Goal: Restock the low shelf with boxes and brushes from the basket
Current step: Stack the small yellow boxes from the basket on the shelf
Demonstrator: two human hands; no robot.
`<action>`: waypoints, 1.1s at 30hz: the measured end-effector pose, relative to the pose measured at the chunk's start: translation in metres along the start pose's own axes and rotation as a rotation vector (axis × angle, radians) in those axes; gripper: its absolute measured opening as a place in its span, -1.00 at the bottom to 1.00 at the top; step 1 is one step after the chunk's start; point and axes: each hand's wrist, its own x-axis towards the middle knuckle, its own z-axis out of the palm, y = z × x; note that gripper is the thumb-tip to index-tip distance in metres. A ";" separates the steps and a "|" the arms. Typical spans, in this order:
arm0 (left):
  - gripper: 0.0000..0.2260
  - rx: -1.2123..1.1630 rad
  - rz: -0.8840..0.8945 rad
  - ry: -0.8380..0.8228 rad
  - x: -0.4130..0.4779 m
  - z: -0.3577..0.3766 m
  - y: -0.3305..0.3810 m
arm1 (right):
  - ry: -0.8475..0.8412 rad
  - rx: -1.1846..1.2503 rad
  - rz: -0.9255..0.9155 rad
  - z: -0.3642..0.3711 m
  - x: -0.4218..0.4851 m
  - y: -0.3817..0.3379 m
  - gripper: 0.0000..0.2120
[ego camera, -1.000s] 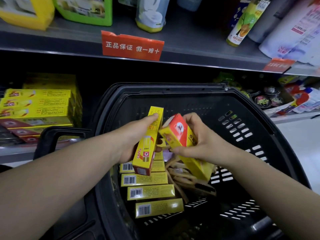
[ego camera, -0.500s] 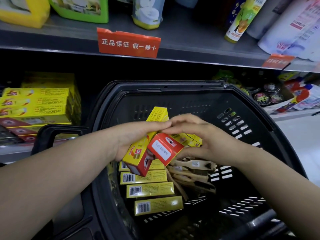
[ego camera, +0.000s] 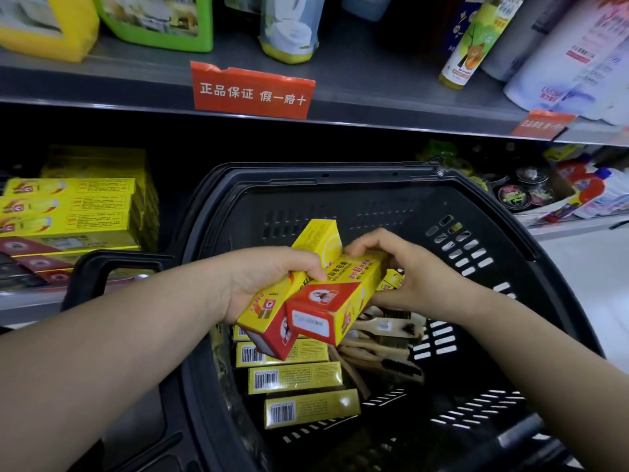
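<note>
Over the black basket (ego camera: 483, 212), my left hand (ego camera: 269, 281) grips a long yellow box (ego camera: 316, 240) with a red end. A second yellow box (ego camera: 337, 301) lies beside and partly over the first, and my right hand (ego camera: 415, 274) holds its far end; its red end faces me. Several more yellow boxes (ego camera: 296, 378) lie in a row on the basket floor, barcodes up. Wooden-handled brushes (ego camera: 384, 349) are piled to their right, partly hidden under my right hand. A stack of the same yellow boxes (ego camera: 68, 212) sits on the low shelf at the left.
The basket's handle (ego camera: 102, 267) stands in front of the low shelf (ego camera: 20, 301). The upper shelf (ego camera: 374, 97) carries bottles and a red sign (ego camera: 252, 92). Round tins (ego camera: 517, 195) and packets fill the low shelf at the right.
My right hand has turned its box from upright to lying level and brought it against the box in my left hand. Both boxes now sit side by side, red ends toward me.
</note>
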 end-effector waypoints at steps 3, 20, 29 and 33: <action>-0.75 0.062 -0.007 0.043 0.003 0.001 -0.002 | -0.023 -0.037 -0.024 -0.009 -0.002 0.001 -0.61; -0.54 0.111 0.129 0.364 0.010 -0.002 -0.008 | 0.126 -0.168 0.460 0.005 0.040 0.100 -0.58; -0.63 0.074 0.166 0.428 0.018 -0.005 -0.009 | 0.101 -0.916 0.421 0.067 0.059 0.153 -0.43; -0.65 0.053 0.177 0.417 0.019 -0.004 -0.009 | 0.055 -1.043 0.377 0.073 0.065 0.159 -0.46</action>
